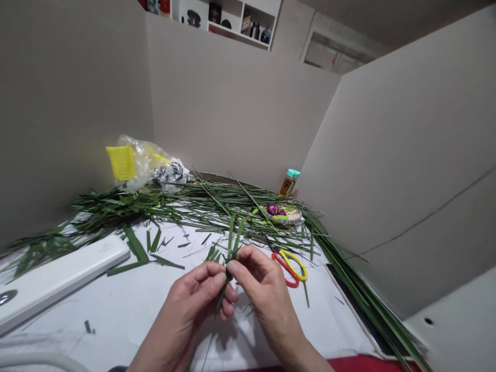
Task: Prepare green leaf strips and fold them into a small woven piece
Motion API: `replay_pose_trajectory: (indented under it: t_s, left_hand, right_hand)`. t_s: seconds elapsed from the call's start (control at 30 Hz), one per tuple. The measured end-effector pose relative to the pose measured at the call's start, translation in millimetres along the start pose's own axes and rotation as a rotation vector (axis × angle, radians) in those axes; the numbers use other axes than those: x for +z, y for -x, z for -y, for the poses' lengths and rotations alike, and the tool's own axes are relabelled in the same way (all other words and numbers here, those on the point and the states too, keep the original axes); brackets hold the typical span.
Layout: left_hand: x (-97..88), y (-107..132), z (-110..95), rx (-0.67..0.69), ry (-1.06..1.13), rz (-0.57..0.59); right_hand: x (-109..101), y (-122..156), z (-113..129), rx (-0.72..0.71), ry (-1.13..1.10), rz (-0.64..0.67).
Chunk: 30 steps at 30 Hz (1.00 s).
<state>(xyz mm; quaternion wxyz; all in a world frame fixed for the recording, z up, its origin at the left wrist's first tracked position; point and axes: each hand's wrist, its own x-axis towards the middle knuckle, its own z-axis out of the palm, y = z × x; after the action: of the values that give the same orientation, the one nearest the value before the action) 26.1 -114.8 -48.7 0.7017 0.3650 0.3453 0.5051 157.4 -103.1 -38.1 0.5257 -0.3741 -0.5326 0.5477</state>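
Note:
Both my hands meet over the white table top (116,305), pinching a small bunch of folded green leaf strips (231,243). My left hand (197,299) grips the lower part of the strips, fingers curled around them. My right hand (259,284) pinches the same strips near the fold with thumb and forefinger. The strip ends stick up between the fingertips. Red and yellow scissors (290,264) lie just right of my right hand.
A long pile of green palm leaves (186,204) spans the back of the table and runs down the right edge. A small basket with purple items (282,213), a capped bottle (290,182), a yellow mesh piece in a plastic bag (135,163) and a white flat device (58,276) sit around.

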Motion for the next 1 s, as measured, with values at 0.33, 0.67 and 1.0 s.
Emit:
replay_pose_trajectory:
  t_s: [0.33, 0.67, 1.0]
  left_hand:
    - [-6.8, 15.6, 17.6, -0.037, 0.04, 0.069]
    - [-10.7, 25.1, 19.9, -0.042, -0.09, -0.003]
    - [-20.5, 24.1, 25.8, 0.014, -0.313, -0.064]
  right_hand:
    - [3.7, 21.4, -4.3, 0.059, -0.042, 0.017]
    - [-1.4, 26.4, -17.9, 0.013, 0.065, -0.027]
    - [-4.5, 15.1, 6.6, -0.383, 0.694, -0.236]
